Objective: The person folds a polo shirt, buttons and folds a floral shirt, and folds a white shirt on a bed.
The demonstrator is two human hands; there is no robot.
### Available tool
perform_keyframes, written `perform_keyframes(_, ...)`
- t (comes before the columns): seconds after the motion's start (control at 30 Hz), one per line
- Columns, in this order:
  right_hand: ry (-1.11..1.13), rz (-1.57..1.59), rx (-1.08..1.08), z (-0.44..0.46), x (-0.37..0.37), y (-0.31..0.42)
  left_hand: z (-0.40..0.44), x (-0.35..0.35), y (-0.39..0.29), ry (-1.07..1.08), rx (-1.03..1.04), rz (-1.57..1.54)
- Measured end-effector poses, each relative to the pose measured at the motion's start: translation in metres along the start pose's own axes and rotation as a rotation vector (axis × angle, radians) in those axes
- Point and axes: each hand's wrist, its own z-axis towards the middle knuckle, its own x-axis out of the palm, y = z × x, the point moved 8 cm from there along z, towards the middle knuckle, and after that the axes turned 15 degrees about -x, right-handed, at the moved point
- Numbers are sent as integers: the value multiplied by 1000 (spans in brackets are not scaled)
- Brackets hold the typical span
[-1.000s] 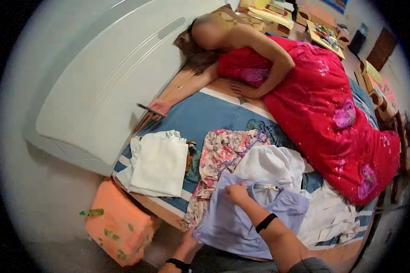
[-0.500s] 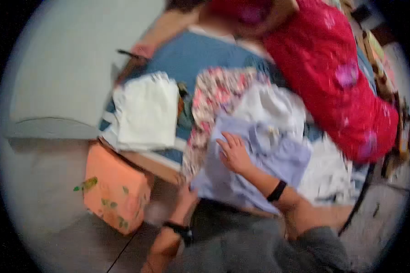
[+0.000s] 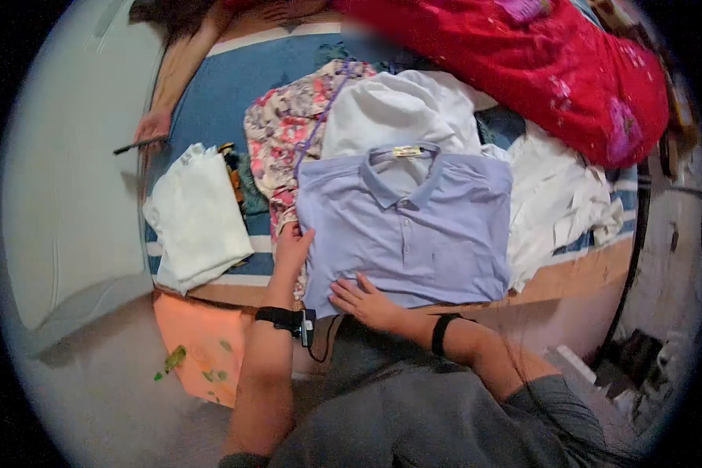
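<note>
A lavender polo shirt [image 3: 460,226], folded into a broad rectangle, lies face up with its collar away from me. At its left edge my left hand [image 3: 292,251] is closed, with the cloth edge between thumb and fingers. My right hand [image 3: 370,303] rests flat on the lower left part of the shirt, fingers stretched out. Behind the collar is a crumpled white garment [image 3: 398,109]. A pink floral garment [image 3: 281,132] with a purple cord lies along the left side, partly under the shirt.
Folded white cloth [image 3: 199,218] lies at the left of the blue bed cover [image 3: 234,86]. Crumpled white clothes [image 3: 554,195] are on the right. Another person in red floral clothing [image 3: 538,70] lies across the back, a hand [image 3: 154,125] holding a dark thin object. An orange box [image 3: 203,343] stands below the bed edge.
The polo shirt now lies straighter and flatter. My left hand has moved up along its left edge, and my right hand has come down towards its lower edge. The view has shifted.
</note>
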Motion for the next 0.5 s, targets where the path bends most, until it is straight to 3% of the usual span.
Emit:
perform_keyframes(0.07, -24, -81, -5, 3, 0, 1, 20, 4, 11, -47, -16, 96)
perform_keyframes(0.13, -78, -91, 33, 4, 3, 3, 4, 6, -6, 2, -108, -128)
perform_keyframes(0.37, -239, -58, 82, 11, 0, 1, 5, 30, -1, 356, -276, -290)
perform_keyframes(0.5, -215, 35, 71, 8, 5, -4, -12, 37, -23, 313, -270, -216)
